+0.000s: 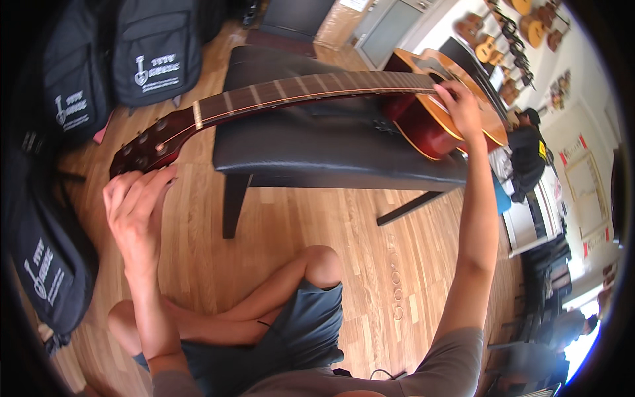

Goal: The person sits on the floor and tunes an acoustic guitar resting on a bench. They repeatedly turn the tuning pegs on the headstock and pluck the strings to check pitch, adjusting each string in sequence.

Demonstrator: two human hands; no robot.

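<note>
An acoustic guitar [407, 122] with dark red sides lies across a black padded bench [297, 149], its neck pointing left. One copper-coloured string runs along the fretboard [281, 91] to a post on the dark headstock [153, 142]. My left hand [135, 205] is closed at the near edge of the headstock, fingers curled round a tuning peg that they mostly hide. Over by the soundhole, my right hand [460, 109] has thumb and fingers drawn together at the string. Whether it pinches or plucks the string is hard to see.
Black gig bags [155, 59] stand at the left, another [49, 271] nearer me. My crossed legs [258, 304] rest on the wooden floor [360, 264], where several thin rings [397, 294] lie in a row. A person in black [528, 159] is at the right. Small guitars [486, 49] hang on the wall.
</note>
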